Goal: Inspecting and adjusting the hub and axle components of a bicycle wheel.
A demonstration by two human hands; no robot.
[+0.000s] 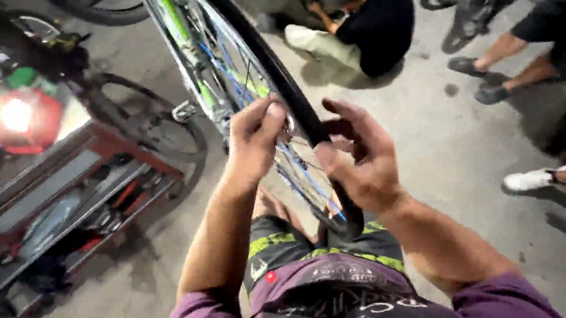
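Pinching the black tyre (281,80) mid-frame, my left hand (253,137) and right hand (355,158) should press evenly, fingers off the spokes (236,71)

purple short-sleeved shirt, black-and-green shorts

tyre (287,87): matt black rubber | rim (201,56): glossy metal | floor (441,149): rough grey concrete | shirt (516,311): purple cloth

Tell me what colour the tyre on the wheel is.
Black, in the head view: the tyre under both hands is plain black.
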